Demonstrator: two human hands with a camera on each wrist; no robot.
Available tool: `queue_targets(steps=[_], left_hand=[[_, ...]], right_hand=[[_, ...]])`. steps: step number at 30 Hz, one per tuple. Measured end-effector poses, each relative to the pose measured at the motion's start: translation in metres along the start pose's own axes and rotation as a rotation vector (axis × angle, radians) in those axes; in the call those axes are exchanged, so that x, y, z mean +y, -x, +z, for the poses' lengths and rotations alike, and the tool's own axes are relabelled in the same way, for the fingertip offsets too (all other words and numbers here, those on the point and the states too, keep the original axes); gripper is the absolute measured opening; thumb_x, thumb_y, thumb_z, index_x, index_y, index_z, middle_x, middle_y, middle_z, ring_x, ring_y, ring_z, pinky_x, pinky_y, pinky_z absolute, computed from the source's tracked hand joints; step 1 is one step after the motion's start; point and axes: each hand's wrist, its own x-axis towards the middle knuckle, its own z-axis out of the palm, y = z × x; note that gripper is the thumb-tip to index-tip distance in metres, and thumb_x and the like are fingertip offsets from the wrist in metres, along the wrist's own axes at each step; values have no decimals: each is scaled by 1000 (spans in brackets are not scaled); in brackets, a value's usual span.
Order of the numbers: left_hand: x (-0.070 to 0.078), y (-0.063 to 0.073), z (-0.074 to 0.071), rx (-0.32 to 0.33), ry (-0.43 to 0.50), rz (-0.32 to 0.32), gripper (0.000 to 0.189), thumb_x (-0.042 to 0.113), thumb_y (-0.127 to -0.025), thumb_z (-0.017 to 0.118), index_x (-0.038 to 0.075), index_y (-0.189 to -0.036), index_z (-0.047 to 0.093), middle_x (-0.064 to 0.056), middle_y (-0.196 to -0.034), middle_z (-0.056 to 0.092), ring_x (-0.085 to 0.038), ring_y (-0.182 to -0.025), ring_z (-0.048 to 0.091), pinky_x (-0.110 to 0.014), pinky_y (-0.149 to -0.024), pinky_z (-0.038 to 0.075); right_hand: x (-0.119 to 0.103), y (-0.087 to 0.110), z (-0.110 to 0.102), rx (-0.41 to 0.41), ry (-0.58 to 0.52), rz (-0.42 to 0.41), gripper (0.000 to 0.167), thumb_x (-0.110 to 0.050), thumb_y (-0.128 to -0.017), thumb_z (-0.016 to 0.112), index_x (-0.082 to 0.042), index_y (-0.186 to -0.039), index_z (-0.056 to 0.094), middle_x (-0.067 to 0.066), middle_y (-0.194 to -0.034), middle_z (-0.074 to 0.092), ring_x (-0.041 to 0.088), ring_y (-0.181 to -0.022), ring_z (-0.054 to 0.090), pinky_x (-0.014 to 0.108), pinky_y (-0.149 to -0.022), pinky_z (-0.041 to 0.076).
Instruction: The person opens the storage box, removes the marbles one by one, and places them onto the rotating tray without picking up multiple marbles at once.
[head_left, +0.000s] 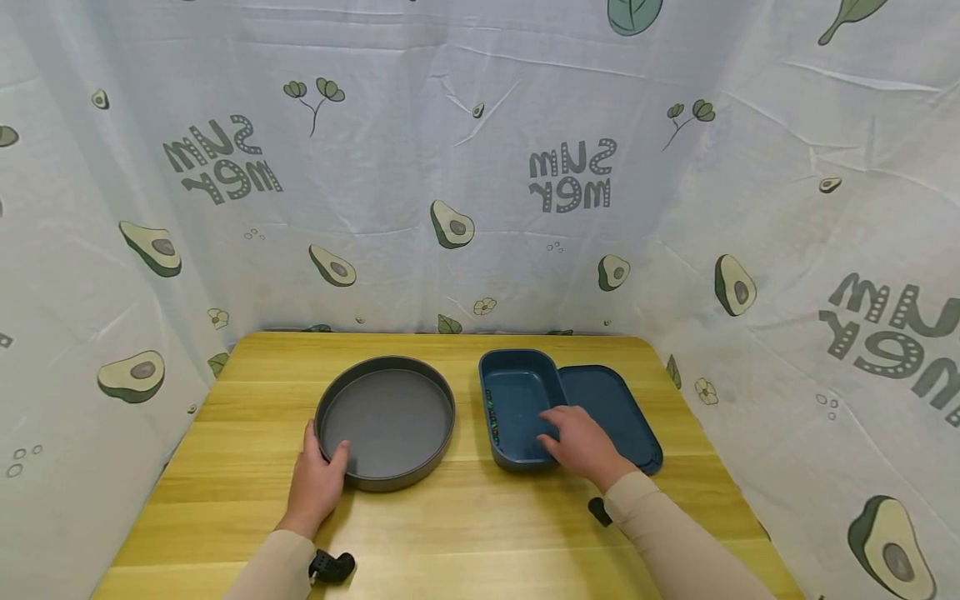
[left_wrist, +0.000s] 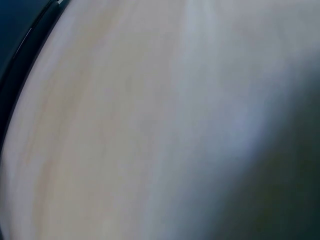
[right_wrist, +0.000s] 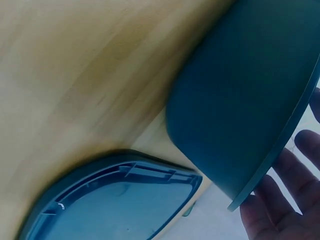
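Two pale sleeves (head_left: pixel 682 542) reach in over one wooden table (head_left: pixel 412 542), with two small black devices (head_left: pixel 332 567) at the wrists, one per arm. Of the two hands, the left hand (head_left: pixel 315 482) is at the near-left edge of one round grey pan (head_left: pixel 386 417), its thumb inside the rim and its fingers outside, the wall held between them; its own wrist view is too blurred to show the fingers. The right hand (head_left: pixel 585 442) is over the near-right edge of one blue container (head_left: pixel 521 400), thumb and fingers well apart, with nothing seen between them. The container stands on the table, right of the pan and apart from it. Inside, along its left wall, runs one row of small dark and green pieces (head_left: pixel 492 417), too small to count. One blue lid (head_left: pixel 607 412) lies just right of the container. Beyond hangs a white printed curtain (head_left: pixel 390 167), its mirrored "summer" showing three times.
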Motion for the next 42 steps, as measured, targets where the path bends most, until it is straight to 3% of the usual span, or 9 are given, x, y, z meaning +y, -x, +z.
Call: queue_targets(steps=[19, 31, 42], left_hand=[[-1, -2, -1, 13, 2, -1, 86, 38, -110, 50, 3, -169, -2, -40, -164, 28, -60, -149, 30, -70, -123, 27], [-2, -2, 7, 55, 1, 24, 83, 36, -109, 51, 2, -169, 4, -40, -160, 35, -59, -146, 36, -69, -121, 31], [-7, -2, 8, 49, 8, 14, 83, 37, -109, 51, 4, -170, 4, -37, -164, 33, -57, -149, 35, -69, -122, 30]], right_hand=[[-7, -45, -3, -146, 1, -32, 46, -22, -101, 72, -2, -141, 65, 17, -141, 67, 38, -132, 63, 53, -109, 53], [-20, -89, 3, -175, -29, -68, 40, -17, -102, 70, -5, -140, 67, 13, -139, 70, 34, -128, 66, 48, -104, 57], [-28, -114, -13, -182, -63, -52, 41, -20, -104, 68, -7, -143, 65, 16, -135, 71, 33, -120, 69, 48, -99, 58]])
